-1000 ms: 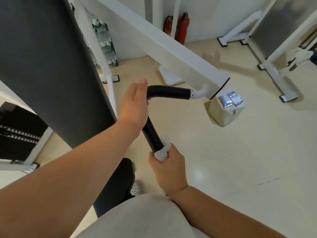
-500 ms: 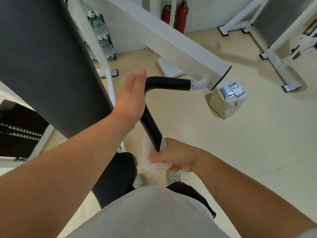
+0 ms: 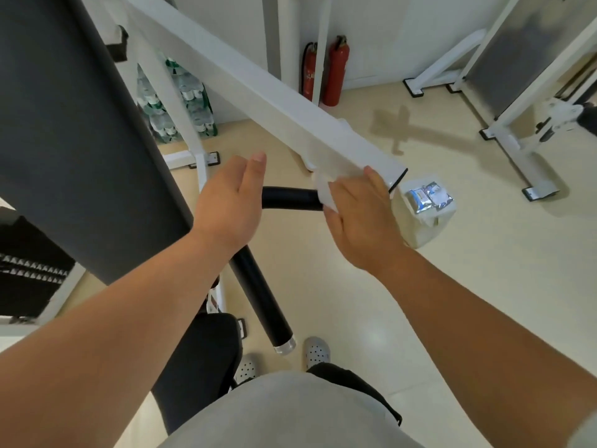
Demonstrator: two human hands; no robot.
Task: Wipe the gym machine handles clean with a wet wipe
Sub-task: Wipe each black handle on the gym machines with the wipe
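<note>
two jobs split between two grips. lays the left grip flat over the bend of the black handle, fingers straight and side by side, clamped on nothing, probably to keep the bar from swinging under the rubbing. curls the right grip round the wet wipe, pressing it onto the handle's short upper leg just where that leg meets the white frame arm, apparently to reach the inner end. sets the upper leg's long axis from 9 to 3 o'clock. sends the longer leg from the bend toward 5 o'clock, ending in a chrome cap above the floor. keeps spare wipe packs near, at 3 o'clock of the right grip.
</note>
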